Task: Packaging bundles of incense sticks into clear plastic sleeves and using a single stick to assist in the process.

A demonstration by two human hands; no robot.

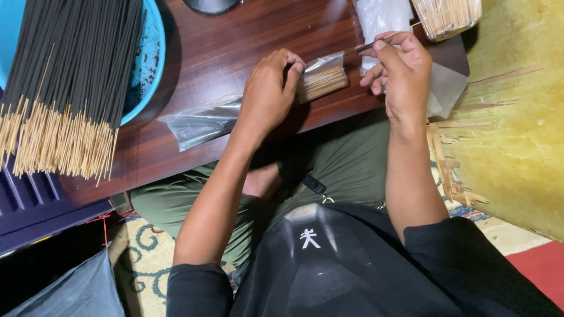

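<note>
Incense packing, one stage, seen from the head camera.

- Left hand: grip clamped around a clear plastic sleeve of incense sticks, which lies slantwise on the dark wooden desk. The bare bamboo ends show at the sleeve's open mouth, just past the fingers.
- Right hand: fingers pinched together on a single incense stick, its dark end pointing toward the sleeve mouth, its pale end running up and right.
- Loose incense sticks: large fanned heap, black coated with pale bamboo ends, resting over a blue basin at the desk's left.
- Second bundle of bamboo ends in plastic, top right; spare clear bags beside it.

Handling note, as a judgement: the stick probably goes in best when held low and in line with the packed ones, the left hand keeping the mouth open without crushing the bundle. Coated sticks likely snap if bent.
</note>
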